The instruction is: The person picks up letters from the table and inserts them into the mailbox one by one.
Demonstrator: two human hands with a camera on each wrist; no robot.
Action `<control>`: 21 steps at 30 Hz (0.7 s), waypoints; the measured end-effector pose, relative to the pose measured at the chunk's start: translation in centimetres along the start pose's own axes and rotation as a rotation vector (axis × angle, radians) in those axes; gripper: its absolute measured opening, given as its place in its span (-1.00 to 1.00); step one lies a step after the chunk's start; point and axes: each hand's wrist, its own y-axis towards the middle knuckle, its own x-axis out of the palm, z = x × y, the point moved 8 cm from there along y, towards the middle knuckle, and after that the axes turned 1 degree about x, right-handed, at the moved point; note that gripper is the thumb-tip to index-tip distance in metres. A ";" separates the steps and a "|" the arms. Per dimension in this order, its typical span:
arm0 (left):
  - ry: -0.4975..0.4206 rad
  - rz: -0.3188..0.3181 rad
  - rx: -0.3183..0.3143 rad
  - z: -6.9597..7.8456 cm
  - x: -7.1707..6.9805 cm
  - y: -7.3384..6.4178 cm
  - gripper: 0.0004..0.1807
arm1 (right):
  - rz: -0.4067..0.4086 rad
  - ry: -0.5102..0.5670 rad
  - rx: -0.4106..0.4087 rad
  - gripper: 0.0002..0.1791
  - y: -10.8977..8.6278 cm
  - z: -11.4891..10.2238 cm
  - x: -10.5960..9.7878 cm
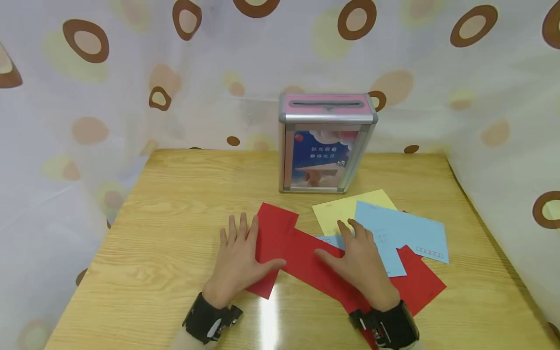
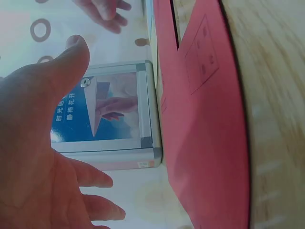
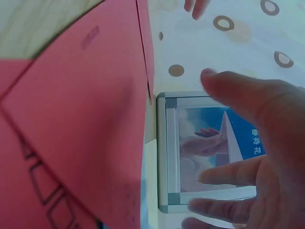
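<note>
My left hand (image 1: 238, 266) is above the left end of the red envelopes, palm down with its fingers stretched out and thumb apart. A red envelope (image 1: 276, 224) lies under its thumb side, overlapping another red envelope (image 1: 302, 257). Over the middle of the spread is my right hand (image 1: 363, 262), its fingers loosely bent and nothing between them. Around it lie a yellow envelope (image 1: 329, 215), a light blue envelope (image 1: 417, 233) and one more red envelope (image 1: 424, 288). In the left wrist view, a gap shows between the left hand and the red paper (image 2: 205, 138).
A pink-topped box (image 1: 327, 155) with a silver frame, a slot in its top and a picture on its front stands at the back of the wooden table (image 1: 192, 194). Patterned cloth (image 1: 245, 58) hangs behind and along both sides.
</note>
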 end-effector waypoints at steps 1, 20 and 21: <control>0.001 -0.006 0.002 0.1 0.1 -0.1 0.31 | -0.008 -0.003 0.007 -0.06 -0.2 0.2 0.1; 0.005 -0.069 0.043 1.8 0.5 0.1 0.28 | -0.201 0.088 0.071 -0.60 0.2 1.0 2.1; 0.007 -0.069 0.044 1.8 0.5 0.1 0.28 | -0.222 0.118 0.087 -0.64 0.3 1.2 2.1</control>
